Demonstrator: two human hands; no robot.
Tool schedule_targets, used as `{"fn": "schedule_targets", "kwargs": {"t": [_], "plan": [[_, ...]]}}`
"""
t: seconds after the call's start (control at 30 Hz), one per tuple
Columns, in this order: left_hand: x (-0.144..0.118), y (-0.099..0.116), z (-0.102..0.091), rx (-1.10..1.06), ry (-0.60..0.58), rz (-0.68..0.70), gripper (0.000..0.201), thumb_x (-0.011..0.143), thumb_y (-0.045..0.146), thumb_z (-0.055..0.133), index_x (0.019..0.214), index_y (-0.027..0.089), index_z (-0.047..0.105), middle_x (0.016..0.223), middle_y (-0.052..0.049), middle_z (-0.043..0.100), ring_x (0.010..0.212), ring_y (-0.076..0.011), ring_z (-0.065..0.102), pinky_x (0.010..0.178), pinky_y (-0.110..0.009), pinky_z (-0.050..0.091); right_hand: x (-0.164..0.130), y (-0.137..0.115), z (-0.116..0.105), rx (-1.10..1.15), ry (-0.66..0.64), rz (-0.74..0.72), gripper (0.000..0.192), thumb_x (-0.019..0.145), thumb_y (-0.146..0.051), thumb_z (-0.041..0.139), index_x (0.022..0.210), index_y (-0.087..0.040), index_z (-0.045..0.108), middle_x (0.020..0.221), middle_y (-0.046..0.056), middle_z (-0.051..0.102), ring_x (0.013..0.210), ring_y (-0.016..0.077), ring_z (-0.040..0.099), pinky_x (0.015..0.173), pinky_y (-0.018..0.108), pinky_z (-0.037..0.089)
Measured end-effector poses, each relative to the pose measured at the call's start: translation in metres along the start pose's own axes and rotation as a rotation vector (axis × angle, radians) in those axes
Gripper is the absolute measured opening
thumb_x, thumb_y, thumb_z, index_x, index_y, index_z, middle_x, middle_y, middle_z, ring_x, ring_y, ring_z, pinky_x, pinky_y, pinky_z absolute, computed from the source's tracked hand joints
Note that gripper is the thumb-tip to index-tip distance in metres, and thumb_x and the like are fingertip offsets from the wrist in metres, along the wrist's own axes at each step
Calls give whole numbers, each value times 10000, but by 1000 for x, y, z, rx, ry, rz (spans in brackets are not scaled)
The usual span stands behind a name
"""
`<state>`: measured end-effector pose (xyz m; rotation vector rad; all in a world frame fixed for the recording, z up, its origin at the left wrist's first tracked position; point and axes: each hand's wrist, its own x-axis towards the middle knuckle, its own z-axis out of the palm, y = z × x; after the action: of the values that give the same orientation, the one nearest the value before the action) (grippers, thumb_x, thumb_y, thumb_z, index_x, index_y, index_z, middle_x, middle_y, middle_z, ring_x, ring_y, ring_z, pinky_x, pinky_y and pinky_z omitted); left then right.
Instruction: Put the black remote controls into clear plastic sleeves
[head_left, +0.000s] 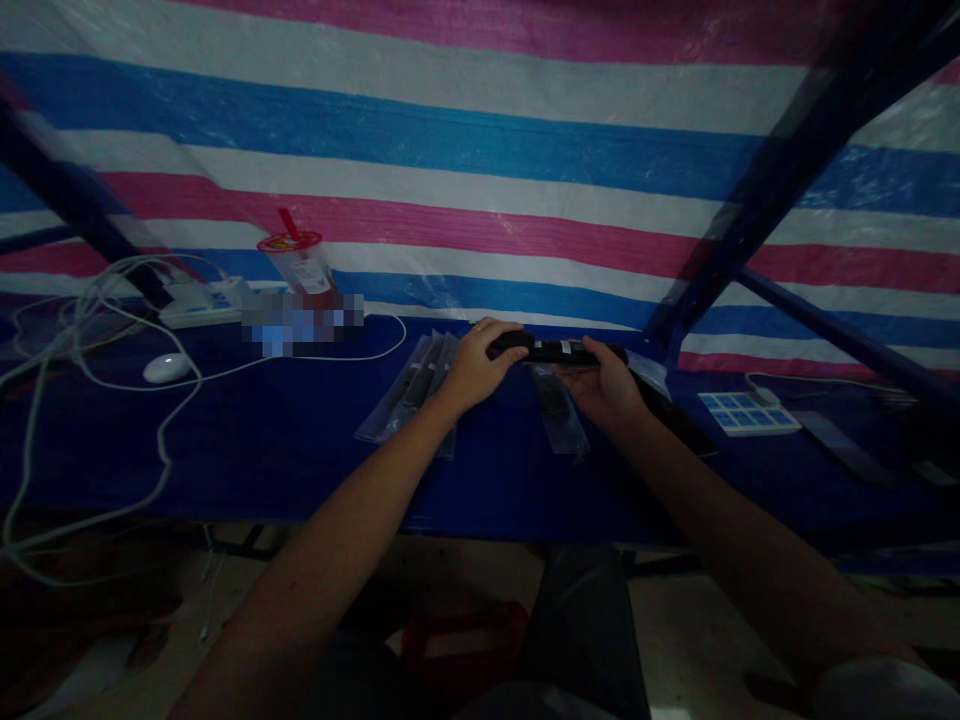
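Observation:
A long black bar-shaped item with small white labels is held level just above the blue table; its exact kind I cannot make out. My left hand is closed around its left end. At the other end, my right hand grips it with the thumb on top and fingers beneath. Several clear plastic bags with dark strips inside lie beside my left hand. Below the bar is another clear bag. A dark flat object lies partly hidden behind my right forearm.
On the left stand a lidded cup with a red straw, a white power strip, a white mouse and tangled white cables. Rightward are a blue-and-white power socket block and a phone-like slab. Striped sheeting hangs behind.

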<state>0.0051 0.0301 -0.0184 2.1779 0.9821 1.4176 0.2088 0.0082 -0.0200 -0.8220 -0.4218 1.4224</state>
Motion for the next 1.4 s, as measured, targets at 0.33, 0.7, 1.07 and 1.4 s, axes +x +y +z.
{"fn": "schedule_targets", "kwargs": {"t": [0.33,0.7,1.07,1.4], "plan": [[-1,-2,1,22,-188,38,315,821,194,750,1133,211,718,1106,-77,666,1064,-222,636,1009,-448,482,-6,7,0,-105,-70,-32,56,860,-235,684,850,-181,693,853,28,719,831,166,687,739,294,601],[0,7,5,-580,-183,-492,157,917,252,620,1047,190,683,989,-86,679,724,-165,678,599,-302,565,-14,10,3,-137,-177,-51,112,883,-208,675,990,-215,703,946,49,735,931,200,704,880,373,596],[2,-1,2,-879,-120,-809,47,870,66,687,894,77,647,815,-91,684,685,-169,708,786,-401,626,-14,10,3,-157,-224,-83,147,866,-186,675,1009,-216,696,956,52,734,942,206,708,876,390,598],[2,1,2,-865,-99,-795,95,862,51,696,862,97,612,775,-63,665,649,-154,708,766,-375,617,-10,13,0,-148,-247,-108,148,853,-209,708,1001,-210,698,996,56,734,981,212,703,890,390,592]]}}
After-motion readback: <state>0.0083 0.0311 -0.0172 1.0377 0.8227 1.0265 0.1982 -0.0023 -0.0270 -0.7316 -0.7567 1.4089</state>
